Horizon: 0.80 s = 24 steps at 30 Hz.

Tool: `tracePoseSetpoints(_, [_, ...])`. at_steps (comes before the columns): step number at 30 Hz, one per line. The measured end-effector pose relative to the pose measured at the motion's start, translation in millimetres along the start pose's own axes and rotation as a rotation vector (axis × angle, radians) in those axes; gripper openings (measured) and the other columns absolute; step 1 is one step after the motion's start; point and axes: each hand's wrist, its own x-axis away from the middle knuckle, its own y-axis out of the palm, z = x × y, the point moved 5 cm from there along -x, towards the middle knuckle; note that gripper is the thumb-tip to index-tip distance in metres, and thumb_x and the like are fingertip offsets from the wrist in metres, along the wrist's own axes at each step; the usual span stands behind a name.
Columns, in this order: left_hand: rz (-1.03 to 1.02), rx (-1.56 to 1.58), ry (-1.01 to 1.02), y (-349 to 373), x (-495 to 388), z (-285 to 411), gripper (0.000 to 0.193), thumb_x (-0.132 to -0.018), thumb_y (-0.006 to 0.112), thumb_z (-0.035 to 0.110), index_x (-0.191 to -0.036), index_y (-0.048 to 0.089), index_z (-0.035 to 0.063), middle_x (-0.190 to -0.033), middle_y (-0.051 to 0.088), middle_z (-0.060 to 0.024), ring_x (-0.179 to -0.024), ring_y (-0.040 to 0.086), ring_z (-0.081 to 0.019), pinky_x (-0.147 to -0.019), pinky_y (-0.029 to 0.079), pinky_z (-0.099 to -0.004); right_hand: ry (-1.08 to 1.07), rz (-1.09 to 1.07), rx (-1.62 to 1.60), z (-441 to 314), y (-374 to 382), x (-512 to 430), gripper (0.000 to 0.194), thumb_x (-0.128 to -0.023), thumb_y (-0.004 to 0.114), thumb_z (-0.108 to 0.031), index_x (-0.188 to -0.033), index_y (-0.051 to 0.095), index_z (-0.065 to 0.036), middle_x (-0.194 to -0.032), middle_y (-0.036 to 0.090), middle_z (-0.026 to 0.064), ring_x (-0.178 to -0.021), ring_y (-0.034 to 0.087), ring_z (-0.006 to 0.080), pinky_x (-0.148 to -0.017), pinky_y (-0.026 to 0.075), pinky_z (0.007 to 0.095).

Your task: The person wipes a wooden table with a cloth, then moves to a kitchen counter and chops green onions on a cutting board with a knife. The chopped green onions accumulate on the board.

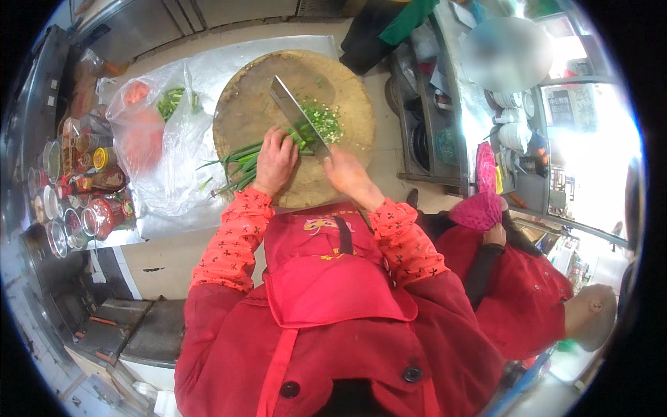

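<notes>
A thick round wooden chopping block (245, 99) stands before me on a metal worktop. My left hand (277, 159) presses a bunch of green onions (245, 161) against its surface, the long ends trailing past the block's left edge. In my right hand (350, 174) is a Chinese cleaver (298, 112), gripped at the handle, which my fingers mostly hide. Its broad blade stands across the cut end of the bunch, close to my left fingertips. Chopped green onion (325, 120) lies in a loose pile to the right of the blade.
Clear plastic bags (172, 172) with cut greens (174, 102) and something red lie left of the block. Jars and bottles (99, 182) crowd the worktop's left end. At right, a person in red (521, 281) stands near a metal counter with stacked bowls (513, 135). Someone in dark clothing (367, 36) is beyond the block.
</notes>
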Motion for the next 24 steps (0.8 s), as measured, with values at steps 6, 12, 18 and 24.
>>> tracePoseSetpoints(6, [-0.107,0.044,0.012,3,-7,8,0.023,-0.077,0.073,0.008,-0.095,0.061,0.0008,-0.111,0.057,-0.0184,-0.112,0.055,-0.0412,-0.096,0.048,-0.0509,-0.156,0.156,0.065,-6,-4,5,0.021,-0.093,0.056,-0.014,-0.104,0.057,0.003,-0.079,0.065,0.0278,-0.077,0.064,0.0476,-0.07,0.051,0.0568])
tracePoseSetpoints(12, [-0.164,0.028,0.019,2,-2,2,0.023,-0.075,0.073,0.009,-0.093,0.061,0.001,-0.115,0.057,-0.0182,-0.118,0.052,-0.042,-0.101,0.045,-0.0556,-0.142,0.039,0.115,-1,2,4,0.021,-0.092,0.057,-0.014,-0.105,0.057,0.003,-0.079,0.064,0.0287,-0.078,0.064,0.0476,-0.07,0.051,0.0569])
tracePoseSetpoints(18, [-0.16,-0.02,-0.071,-7,-8,-4,0.047,-0.077,0.078,0.02,-0.115,0.06,-0.0002,-0.125,0.055,-0.0228,-0.128,0.047,-0.0452,-0.109,0.038,-0.0567,-0.163,0.14,0.094,-3,-2,5,0.021,-0.091,0.059,-0.013,-0.105,0.057,0.002,-0.077,0.064,0.028,-0.076,0.064,0.0461,-0.068,0.051,0.0556])
tracePoseSetpoints(24, [-0.335,-0.23,-0.155,7,-3,-7,0.079,-0.081,0.077,0.038,-0.141,0.047,-0.0033,-0.136,0.05,-0.0279,-0.132,0.043,-0.046,-0.114,0.033,-0.055,-0.232,0.179,0.172,-10,-5,7,0.021,-0.09,0.061,-0.013,-0.104,0.057,0.002,-0.074,0.064,0.0255,-0.071,0.064,0.0452,-0.066,0.052,0.0539])
